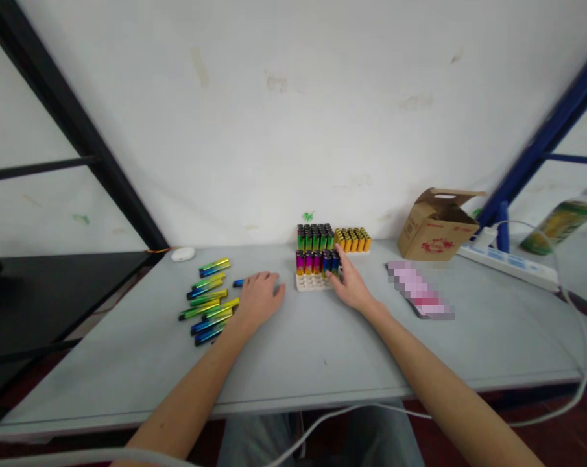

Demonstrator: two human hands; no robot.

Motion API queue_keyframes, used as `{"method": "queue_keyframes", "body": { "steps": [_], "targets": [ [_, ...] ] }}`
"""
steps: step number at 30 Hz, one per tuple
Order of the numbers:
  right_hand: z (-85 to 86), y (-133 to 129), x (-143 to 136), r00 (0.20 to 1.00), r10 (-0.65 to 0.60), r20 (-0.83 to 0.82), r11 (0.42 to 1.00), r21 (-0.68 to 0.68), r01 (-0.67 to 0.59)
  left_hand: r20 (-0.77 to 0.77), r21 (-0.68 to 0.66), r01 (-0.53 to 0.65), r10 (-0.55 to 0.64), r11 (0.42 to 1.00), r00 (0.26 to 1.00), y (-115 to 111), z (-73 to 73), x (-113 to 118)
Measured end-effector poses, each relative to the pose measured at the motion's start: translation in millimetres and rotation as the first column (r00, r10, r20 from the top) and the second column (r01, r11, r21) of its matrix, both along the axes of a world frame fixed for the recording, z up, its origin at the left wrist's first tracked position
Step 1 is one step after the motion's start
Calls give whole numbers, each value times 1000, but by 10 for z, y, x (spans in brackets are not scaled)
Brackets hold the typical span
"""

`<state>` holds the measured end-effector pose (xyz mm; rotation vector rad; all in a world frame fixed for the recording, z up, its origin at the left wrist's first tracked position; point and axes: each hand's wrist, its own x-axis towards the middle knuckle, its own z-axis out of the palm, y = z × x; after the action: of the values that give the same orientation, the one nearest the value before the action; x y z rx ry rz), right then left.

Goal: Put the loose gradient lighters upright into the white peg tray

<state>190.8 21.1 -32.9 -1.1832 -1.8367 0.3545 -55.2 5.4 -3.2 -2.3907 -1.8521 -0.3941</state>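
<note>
My left hand is palm down on the table with its thumb apart from the fingers. A loose blue lighter sticks out from beside its fingers, partly hidden. To its left lie several yellow, green and blue lighters. My right hand is at the right side of a white holed tray, thumb in front and index finger behind, closed around a blue lighter in it. Purple-and-orange lighters stand upright in the same tray, with bare holes in front of them.
Behind the tray stand rows of green lighters and yellow lighters. An open cardboard box, a pixelated phone and a power strip are on the right. A white earphone case sits at the back left.
</note>
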Motion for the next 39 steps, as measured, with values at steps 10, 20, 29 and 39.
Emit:
{"method": "queue_keyframes", "body": {
  "steps": [10, 20, 29, 39],
  "targets": [
    [-88, 23, 71, 1000, -22, 5, 995, -101, 22, 149, 156, 108, -131, 982, 980, 114, -124, -47],
    [-78, 38, 121, 989, 27, 147, 998, -65, -18, 134, -3, 100, -99, 995, 986, 161, -103, -90],
    [-52, 25, 70, 975, -76, 208, 986, -128, 104, 265, -76, 49, -27, 996, 964, 125, -64, -38],
    [-122, 45, 58, 994, -105, 21, 992, -65, 106, 672, 37, 27, -45, 999, 739, 183, -36, -50]
  ]
}}
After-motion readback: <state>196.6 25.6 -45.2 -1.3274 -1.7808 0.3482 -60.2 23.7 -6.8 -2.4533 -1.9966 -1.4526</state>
